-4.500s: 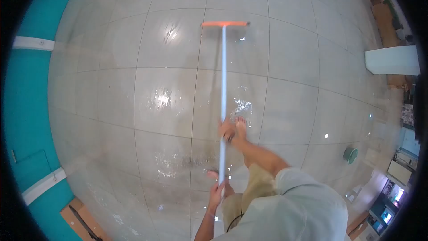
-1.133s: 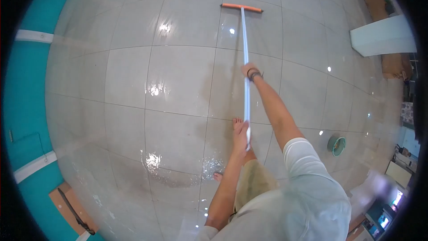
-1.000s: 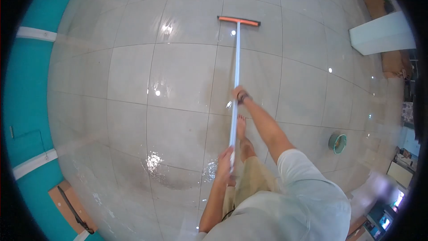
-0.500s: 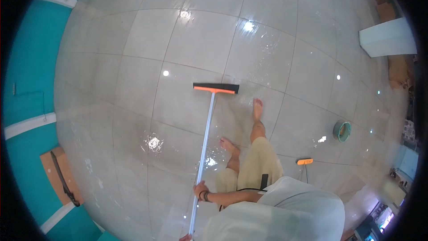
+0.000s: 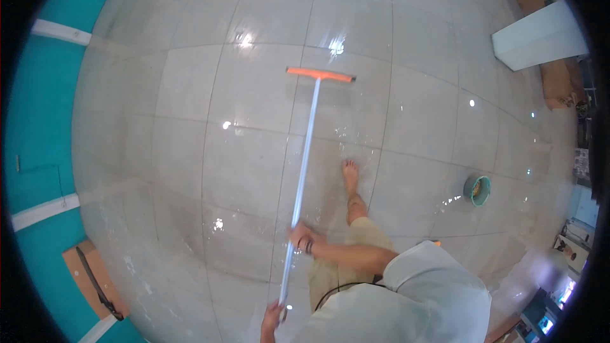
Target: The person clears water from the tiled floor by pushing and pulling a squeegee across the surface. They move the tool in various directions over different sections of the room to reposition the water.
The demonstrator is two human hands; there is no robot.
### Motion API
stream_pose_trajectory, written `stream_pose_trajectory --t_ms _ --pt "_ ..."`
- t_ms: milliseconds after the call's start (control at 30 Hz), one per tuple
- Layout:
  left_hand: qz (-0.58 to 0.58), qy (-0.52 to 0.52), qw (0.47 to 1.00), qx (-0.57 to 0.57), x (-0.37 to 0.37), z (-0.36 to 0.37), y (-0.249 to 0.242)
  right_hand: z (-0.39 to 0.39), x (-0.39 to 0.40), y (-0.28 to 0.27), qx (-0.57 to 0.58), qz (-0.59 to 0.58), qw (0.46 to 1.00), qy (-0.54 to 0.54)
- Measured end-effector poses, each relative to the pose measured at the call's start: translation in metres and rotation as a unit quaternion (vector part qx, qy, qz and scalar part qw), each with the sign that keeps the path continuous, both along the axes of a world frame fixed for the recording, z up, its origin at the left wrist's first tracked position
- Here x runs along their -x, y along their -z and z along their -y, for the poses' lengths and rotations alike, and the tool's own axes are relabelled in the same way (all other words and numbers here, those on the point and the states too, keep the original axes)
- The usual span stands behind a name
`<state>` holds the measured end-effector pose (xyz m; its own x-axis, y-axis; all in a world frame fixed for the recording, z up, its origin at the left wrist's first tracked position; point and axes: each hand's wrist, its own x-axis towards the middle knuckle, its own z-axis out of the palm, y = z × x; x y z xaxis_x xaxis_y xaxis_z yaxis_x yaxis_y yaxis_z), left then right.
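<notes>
A floor squeegee with a long pale metal pole [image 5: 307, 152] and an orange head [image 5: 321, 75] reaches out ahead of me over the wet tiles. Below the head, a dark shadow shows on the floor. My right hand [image 5: 302, 237], with dark bands at the wrist, is closed round the middle of the pole. Lower down, near the pole's end, my left hand [image 5: 272, 317] grips it too. My bare foot [image 5: 350, 174] stands on the tiles right of the pole; the other foot is hidden.
Wet, glossy tiles [image 5: 248, 165] spread all round. A green bucket [image 5: 477, 190] stands to the right. Nearer, an orange tool's edge [image 5: 437, 243] peeks past my shirt. Cardboard [image 5: 95, 279] leans at the teal wall [image 5: 44, 101] on the left; a white pillar [image 5: 540, 37] stands far right.
The squeegee head has moved forward, away from me, and now shows its orange side. Both hands have moved forward with the pole. One foot has gone out of sight.
</notes>
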<state>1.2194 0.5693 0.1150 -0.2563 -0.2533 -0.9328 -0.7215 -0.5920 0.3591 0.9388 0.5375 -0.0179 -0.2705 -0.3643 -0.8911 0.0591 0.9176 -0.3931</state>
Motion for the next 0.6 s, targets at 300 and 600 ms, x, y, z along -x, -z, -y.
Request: stream_pose_trajectory --t_ms 300,600 --pt "-0.247 -0.07 0.966 -0.007 0.52 0.007 0.145 -0.001 0.509 0.102 0.023 -0.406 0.905 0.127" --pt "-0.155 -0.125 0.976 -0.09 0.366 -0.045 0.105 -0.083 0.356 0.203 0.004 -0.423 0.675 -0.605"
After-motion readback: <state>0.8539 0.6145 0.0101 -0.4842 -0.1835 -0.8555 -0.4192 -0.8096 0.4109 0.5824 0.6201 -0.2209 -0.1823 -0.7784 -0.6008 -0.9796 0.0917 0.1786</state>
